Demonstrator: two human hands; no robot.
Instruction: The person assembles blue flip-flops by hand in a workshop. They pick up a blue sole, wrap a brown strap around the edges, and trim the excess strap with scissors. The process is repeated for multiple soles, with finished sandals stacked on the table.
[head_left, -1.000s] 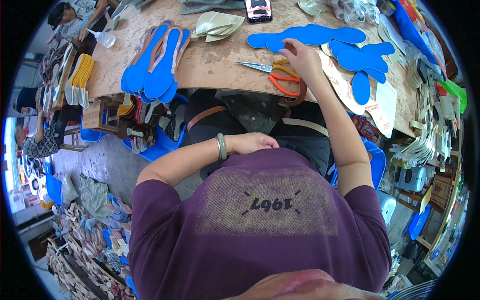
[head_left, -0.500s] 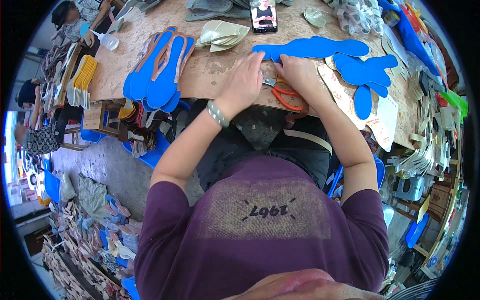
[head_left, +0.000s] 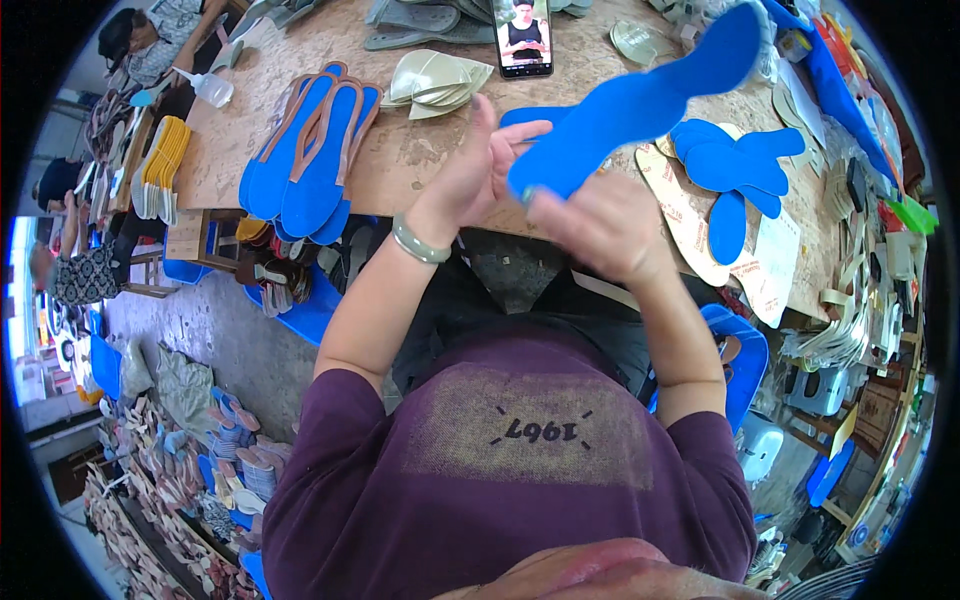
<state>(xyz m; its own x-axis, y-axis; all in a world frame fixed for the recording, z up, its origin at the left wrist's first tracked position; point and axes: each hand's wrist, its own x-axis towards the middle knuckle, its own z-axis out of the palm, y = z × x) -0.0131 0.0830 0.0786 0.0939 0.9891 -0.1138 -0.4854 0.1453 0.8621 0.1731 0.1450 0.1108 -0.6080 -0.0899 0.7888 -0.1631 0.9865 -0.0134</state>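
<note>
A blue shoe insole (head_left: 635,112) is lifted above the table and tilted, its wide end up to the right. My right hand (head_left: 605,225), partly smeared by motion, is closed on the insole's narrow end. Beside that end is my left hand (head_left: 470,175), its thumb and fingers apart and nothing in it. Another blue insole (head_left: 535,115) lies on the table behind the raised one, partly covered. To the right, several blue insoles (head_left: 725,165) are fanned out over printed pale sheets (head_left: 685,205). Blue sandal soles with brown straps (head_left: 320,150) lie in a pile to the left.
A phone (head_left: 524,40) stands at the back, beside grey soles (head_left: 415,22). Pale curved pieces (head_left: 440,80) lie stacked in front of them. A squeeze bottle (head_left: 212,87) and yellow-edged soles (head_left: 160,165) are on the left. Another person (head_left: 165,40) sits at the far left.
My right hand has raised a blue insole from the table and swung it up. My left hand has turned and opened. The orange-handled pliers are now out of sight.
</note>
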